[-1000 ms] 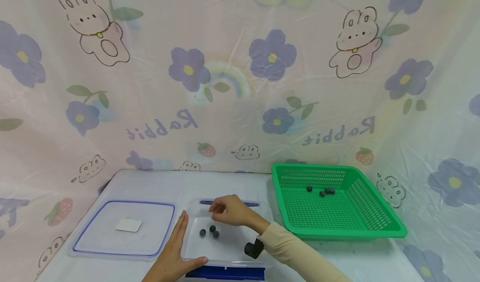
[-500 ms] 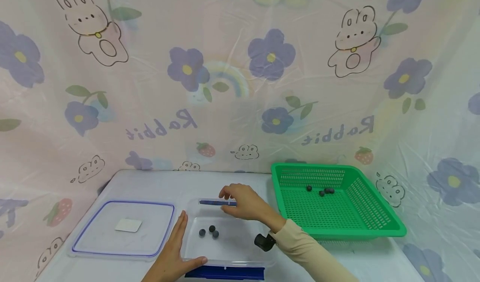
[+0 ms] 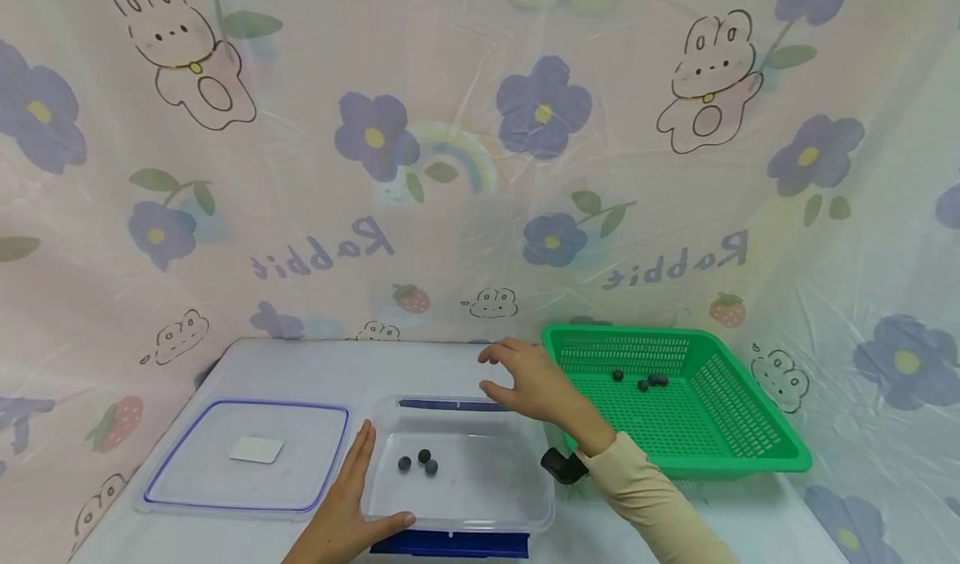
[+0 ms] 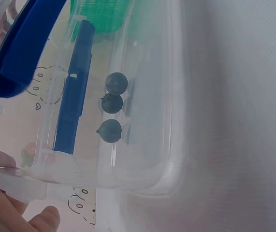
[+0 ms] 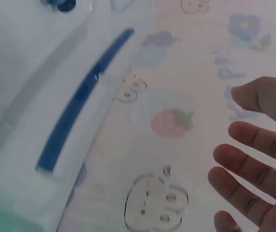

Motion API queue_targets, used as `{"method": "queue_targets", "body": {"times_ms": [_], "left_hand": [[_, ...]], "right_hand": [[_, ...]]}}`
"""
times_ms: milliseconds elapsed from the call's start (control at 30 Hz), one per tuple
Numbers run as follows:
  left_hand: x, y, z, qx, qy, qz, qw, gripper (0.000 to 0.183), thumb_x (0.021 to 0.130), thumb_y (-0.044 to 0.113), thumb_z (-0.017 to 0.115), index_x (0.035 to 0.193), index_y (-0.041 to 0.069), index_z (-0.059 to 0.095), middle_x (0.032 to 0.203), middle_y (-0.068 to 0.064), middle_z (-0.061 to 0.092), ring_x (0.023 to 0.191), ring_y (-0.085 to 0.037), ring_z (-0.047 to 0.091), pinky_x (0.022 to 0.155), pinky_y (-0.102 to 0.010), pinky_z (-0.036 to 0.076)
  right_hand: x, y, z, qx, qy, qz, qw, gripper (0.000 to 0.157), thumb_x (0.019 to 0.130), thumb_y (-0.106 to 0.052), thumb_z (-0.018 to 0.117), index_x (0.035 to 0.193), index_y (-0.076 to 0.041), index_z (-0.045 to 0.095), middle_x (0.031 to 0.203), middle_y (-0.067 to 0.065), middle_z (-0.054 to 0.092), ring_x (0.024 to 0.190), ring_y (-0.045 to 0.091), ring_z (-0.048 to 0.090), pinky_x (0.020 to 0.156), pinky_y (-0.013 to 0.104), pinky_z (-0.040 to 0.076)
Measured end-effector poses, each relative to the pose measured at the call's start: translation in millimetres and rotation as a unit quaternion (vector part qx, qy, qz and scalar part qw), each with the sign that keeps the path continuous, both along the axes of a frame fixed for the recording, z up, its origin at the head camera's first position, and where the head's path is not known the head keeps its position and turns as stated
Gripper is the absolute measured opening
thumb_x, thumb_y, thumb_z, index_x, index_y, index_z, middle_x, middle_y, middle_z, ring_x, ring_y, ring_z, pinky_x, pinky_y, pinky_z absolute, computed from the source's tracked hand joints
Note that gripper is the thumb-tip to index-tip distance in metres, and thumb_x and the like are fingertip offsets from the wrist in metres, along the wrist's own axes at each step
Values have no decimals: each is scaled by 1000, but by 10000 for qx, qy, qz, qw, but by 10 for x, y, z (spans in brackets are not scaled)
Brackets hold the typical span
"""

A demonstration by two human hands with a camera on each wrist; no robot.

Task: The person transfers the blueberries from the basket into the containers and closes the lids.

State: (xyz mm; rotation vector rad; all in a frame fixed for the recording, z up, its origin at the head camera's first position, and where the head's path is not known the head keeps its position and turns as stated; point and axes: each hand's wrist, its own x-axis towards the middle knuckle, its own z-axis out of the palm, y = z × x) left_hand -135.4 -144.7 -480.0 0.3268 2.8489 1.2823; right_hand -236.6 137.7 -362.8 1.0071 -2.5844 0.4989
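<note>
Three dark blueberries [image 3: 431, 467] lie close together in the left half of a clear plastic box [image 3: 480, 524] with blue clips. My left hand [image 3: 348, 493] rests against the box's left side, its fingers straight along the wall and its thumb across the front left corner. In the left wrist view a blueberry [image 4: 110, 131] lies slightly apart from the other two. My right hand [image 3: 536, 385] hovers above the box's back right corner, beside the green basket. Its fingers are spread and slightly bent, holding nothing, as the right wrist view's fingers [image 5: 246, 164] show.
A green plastic basket [image 3: 750, 457] stands at the right with several blueberries [image 3: 643, 386] near its back. Left of the box lies a clear lid [image 3: 315, 464] with a blue seal and a white card [image 3: 257, 450] on it. A printed curtain [image 3: 450, 239] hangs behind the table.
My right hand has moved from above the blueberries in the box back and right towards the basket, its fingers spreading apart. My left hand has stayed at the box.
</note>
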Motion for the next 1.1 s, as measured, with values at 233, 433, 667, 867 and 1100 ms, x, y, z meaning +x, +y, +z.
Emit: {"method": "queue_targets", "body": {"times_ms": [233,433,667,867,1100], "left_hand": [[-7,-22,-15,-5,-23,-46,10000,126,69,56,81,155,2,7,161,-17,1,143,-42,10,103,-68,22],[-6,-24,-36,1,95,-85,9999,125,69,55,81,154,-1,9,160,-19,2,143,-42,9,104,-67,22],[4,-28,-55,24,240,-55,9997,125,68,55,82,153,-3,11,160,-19,4,142,-43,10,104,-67,23],[0,-25,-53,51,310,-78,9995,124,69,54,82,153,-3,11,160,-20,4,142,-44,10,104,-67,24],[24,-28,-55,9,537,-67,9985,123,69,54,82,152,-4,14,159,-21,8,141,-45,13,103,-66,26]], "right_hand": [[-78,325,81,-453,-124,-372,9982,30,88,-23,73,114,-11,67,106,1,65,96,22,61,80,42,50],[-200,656,123,-1232,-152,-554,9907,32,88,-17,73,117,-5,65,106,9,66,94,29,62,78,45,52],[-366,1028,10,-2643,-467,-1401,9531,31,93,-22,68,119,-6,63,101,11,67,93,29,63,76,45,51],[-518,1234,-180,-3415,-730,-2137,9123,31,95,-25,64,118,-3,65,102,16,68,94,29,62,76,40,49],[-628,1343,-319,-3889,-958,-2714,8752,32,95,-26,65,118,-4,65,106,16,66,95,25,60,80,39,48]]}}
